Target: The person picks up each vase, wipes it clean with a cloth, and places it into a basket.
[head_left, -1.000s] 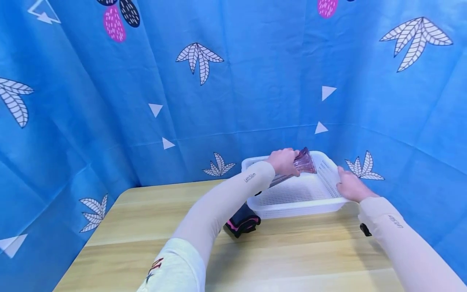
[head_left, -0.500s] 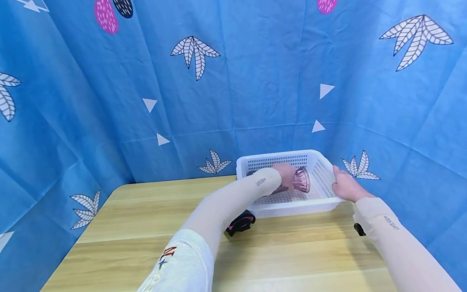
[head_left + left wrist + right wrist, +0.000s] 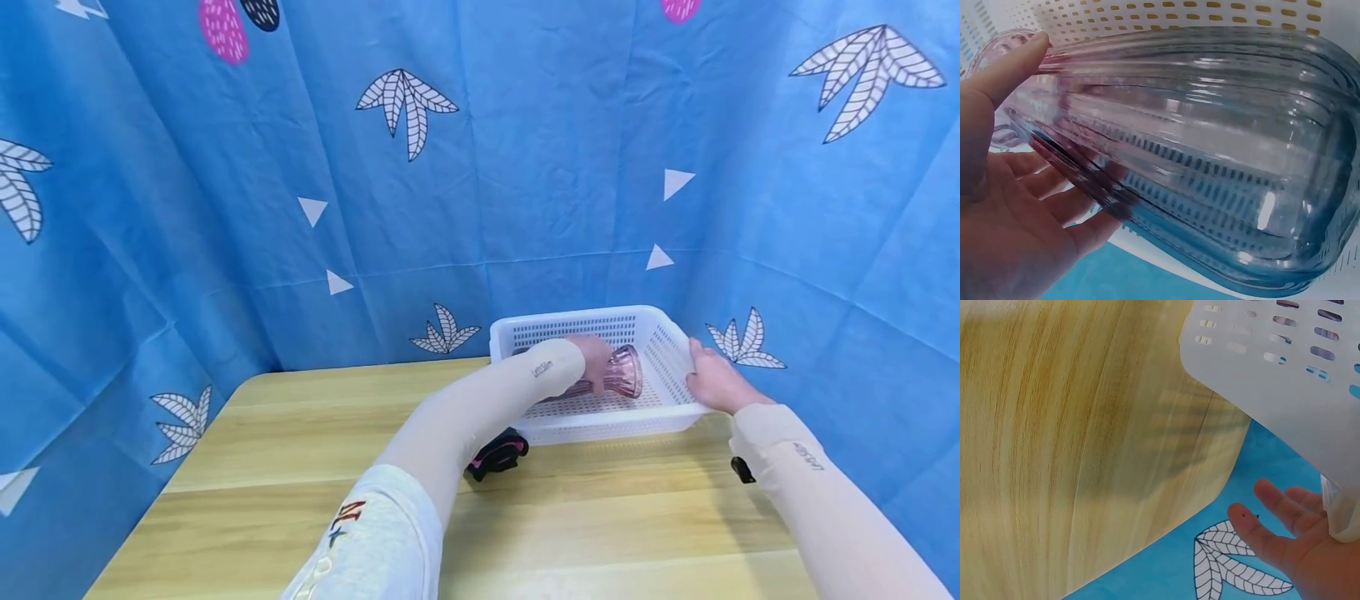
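A ribbed glass vase (image 3: pixel 1210 144), tinted pink toward its flared mouth and blue at its base, lies on its side inside a white perforated plastic basket (image 3: pixel 607 430). My left hand (image 3: pixel 594 358) holds the vase by its narrow neck, thumb over the top and fingers underneath; the left wrist view shows this closely. In the head view the hand and sleeve hide the vase's base end. At the basket's right end, my right hand (image 3: pixel 717 379) grips the rim, with its fingers (image 3: pixel 1272 540) outside the wall.
A black and pink folded fabric item (image 3: pixel 498 454) lies beside the basket's near left corner, partly behind my left sleeve. The wooden table (image 3: pixel 337 417) extends to the left and front. A blue patterned curtain (image 3: pixel 525 167) hangs close behind the basket.
My left hand has lowered the vase into the basket, tilting it from angled up to lying flat. My right hand has stayed on the rim. The view has shifted slightly.
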`<action>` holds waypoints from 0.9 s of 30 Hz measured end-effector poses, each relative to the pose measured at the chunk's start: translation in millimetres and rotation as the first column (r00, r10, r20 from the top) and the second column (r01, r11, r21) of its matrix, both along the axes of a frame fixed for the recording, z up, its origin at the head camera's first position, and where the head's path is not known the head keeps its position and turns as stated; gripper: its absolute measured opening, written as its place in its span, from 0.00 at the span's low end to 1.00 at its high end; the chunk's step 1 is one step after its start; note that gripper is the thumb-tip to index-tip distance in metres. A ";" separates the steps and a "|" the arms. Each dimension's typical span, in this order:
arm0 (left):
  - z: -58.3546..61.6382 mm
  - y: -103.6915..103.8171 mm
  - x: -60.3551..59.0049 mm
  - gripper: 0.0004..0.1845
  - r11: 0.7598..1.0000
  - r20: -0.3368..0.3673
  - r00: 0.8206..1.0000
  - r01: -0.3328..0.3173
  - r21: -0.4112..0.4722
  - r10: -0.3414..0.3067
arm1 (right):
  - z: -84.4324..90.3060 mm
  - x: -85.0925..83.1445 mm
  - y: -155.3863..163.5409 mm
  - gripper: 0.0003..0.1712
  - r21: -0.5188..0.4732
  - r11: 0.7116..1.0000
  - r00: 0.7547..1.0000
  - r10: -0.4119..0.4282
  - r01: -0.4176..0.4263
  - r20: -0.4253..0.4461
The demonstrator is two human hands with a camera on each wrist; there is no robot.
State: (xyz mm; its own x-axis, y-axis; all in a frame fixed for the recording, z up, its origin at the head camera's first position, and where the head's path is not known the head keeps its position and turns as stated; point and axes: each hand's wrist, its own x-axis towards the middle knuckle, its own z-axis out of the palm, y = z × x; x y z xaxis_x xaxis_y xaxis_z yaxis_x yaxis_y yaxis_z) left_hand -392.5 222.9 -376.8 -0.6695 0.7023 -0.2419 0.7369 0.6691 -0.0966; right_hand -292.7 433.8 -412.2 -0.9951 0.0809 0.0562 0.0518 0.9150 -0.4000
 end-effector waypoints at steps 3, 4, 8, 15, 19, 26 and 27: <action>-1.0 -3.3 0.7 0.27 1.000 -0.022 1.000 0.004 -0.004 -0.004 | -0.9 -2.2 -0.2 0.45 -0.002 1.000 1.000 0.011 -0.011 0.004; -2.0 -4.3 0.3 0.28 1.000 -0.031 0.999 0.007 -0.007 -0.007 | -2.0 -3.5 0.0 0.45 0.000 1.000 1.000 0.015 -0.015 0.004; -7.2 -5.6 -5.3 0.29 0.999 -0.006 0.999 -0.033 0.005 0.034 | -6.9 -8.8 0.3 0.44 0.013 0.999 0.999 0.032 -0.032 -0.003; -8.2 -3.5 -22.6 0.29 0.997 0.059 0.996 -0.065 0.048 0.062 | -7.5 -17.2 -1.5 0.44 0.011 0.998 0.998 0.058 -0.057 -0.008; 2.7 -7.8 -22.8 0.36 0.996 0.036 0.998 -0.055 0.066 0.052 | -6.2 -15.2 4.5 0.45 -0.010 0.998 0.998 0.061 -0.061 0.018; 26.6 -35.0 -16.4 0.46 0.984 0.000 0.997 -0.074 0.164 0.075 | -2.0 -4.1 24.5 0.47 -0.074 0.997 0.998 0.040 -0.037 0.042; 30.0 -41.0 -14.5 0.46 0.981 -0.004 0.997 -0.075 0.182 0.076 | -0.6 -2.2 25.5 0.46 -0.076 0.997 0.999 0.035 -0.032 0.030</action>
